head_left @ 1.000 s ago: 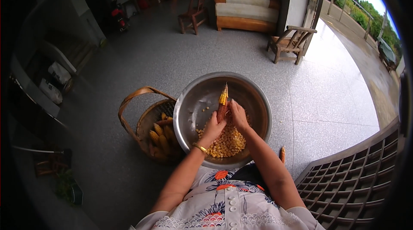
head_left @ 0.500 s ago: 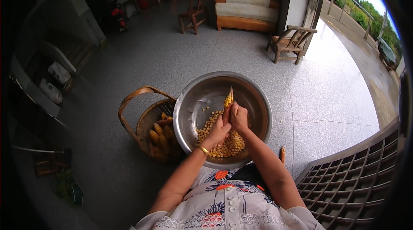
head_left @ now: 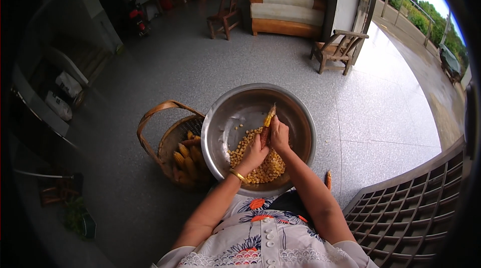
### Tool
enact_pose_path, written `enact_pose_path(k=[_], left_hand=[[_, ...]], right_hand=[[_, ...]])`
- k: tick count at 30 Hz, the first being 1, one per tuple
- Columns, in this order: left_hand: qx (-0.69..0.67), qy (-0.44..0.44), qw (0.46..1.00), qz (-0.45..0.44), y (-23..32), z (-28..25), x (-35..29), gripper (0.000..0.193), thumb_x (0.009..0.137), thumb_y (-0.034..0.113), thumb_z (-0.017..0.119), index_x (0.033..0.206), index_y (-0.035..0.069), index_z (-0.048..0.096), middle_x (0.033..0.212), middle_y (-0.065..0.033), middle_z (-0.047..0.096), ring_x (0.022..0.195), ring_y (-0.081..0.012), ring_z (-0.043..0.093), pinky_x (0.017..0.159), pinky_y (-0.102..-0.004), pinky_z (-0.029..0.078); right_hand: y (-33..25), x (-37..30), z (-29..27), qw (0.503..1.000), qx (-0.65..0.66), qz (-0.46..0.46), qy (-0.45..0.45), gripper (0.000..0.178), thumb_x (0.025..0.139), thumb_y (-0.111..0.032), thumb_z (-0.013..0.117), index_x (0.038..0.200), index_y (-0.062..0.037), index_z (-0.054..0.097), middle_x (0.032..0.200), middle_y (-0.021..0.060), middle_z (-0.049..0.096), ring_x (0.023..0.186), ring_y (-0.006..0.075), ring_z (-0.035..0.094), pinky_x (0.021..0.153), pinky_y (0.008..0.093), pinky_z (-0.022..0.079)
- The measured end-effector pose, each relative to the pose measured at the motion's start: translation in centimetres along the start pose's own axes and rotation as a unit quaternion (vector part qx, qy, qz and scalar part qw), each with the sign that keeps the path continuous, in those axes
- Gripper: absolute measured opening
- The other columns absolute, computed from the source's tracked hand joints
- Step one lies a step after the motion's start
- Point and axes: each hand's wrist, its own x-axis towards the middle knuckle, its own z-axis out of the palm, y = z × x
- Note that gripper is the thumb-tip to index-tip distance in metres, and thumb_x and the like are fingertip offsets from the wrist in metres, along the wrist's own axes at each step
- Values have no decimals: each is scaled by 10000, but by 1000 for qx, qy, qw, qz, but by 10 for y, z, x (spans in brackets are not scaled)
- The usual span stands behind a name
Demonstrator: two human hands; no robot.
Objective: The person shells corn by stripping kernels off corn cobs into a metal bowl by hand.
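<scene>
A partly stripped corn cob (head_left: 269, 119) is held upright and slightly tilted over a wide steel basin (head_left: 220, 103). Yellow kernels remain near its tip, while its lower part is bare and reddish. My left hand (head_left: 254, 154), below a gold bangle (head_left: 238, 175), is closed round the lower end of the cob. Higher up, my right hand (head_left: 279, 135) grips the cob's right side, its thumb close to the remaining kernels. Loose corn kernels (head_left: 265, 170) lie heaped in the near part of the basin, partly hidden by my hands and forearms.
Left of the basin stands a handled woven basket (head_left: 161, 150) with several ears of corn (head_left: 185, 160). One cob (head_left: 328, 180) lies on the floor at the right, near a lattice panel (head_left: 406, 208). Farther off are a small wooden chair (head_left: 340, 51), another chair (head_left: 226, 15) and a sofa (head_left: 286, 12).
The cob's tip has leaned a little to the right and turned. My right hand has shifted slightly up along it, and both hands keep their hold.
</scene>
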Motion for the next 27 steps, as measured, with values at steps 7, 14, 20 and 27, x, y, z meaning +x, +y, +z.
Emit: enact_pose_path(k=[7,14,20,27], left_hand=[[-267,-96,944,-169,0,-3,1,282,732,113,508,965,3,393,696,-95,535,554,-230,526,528,-367,426],[88,83,992,20,7,-5,3,286,717,117,534,948,16,400,765,-226,553,682,-403,534,577,-444,429],[43,42,998,4,2,-2,2,297,717,118,533,964,11,408,789,-231,550,682,-406,538,568,-435,438],[-212,-63,965,-142,2,-2,1,322,726,128,559,983,-3,416,803,-215,552,726,-380,551,604,-412,432]], right_hand=[[-7,-2,0,1000,20,1,-4,403,890,-323,362,740,19,514,575,104,477,528,150,437,514,326,380],[-2,0,0,992,83,35,-84,361,871,-305,394,757,17,513,623,156,533,584,200,535,540,322,403],[0,-3,4,998,6,-18,-62,416,889,-340,346,721,9,499,566,90,507,512,154,467,510,300,389],[5,-1,5,999,36,-8,5,457,890,-356,346,680,22,494,543,103,491,491,178,457,500,322,379]])
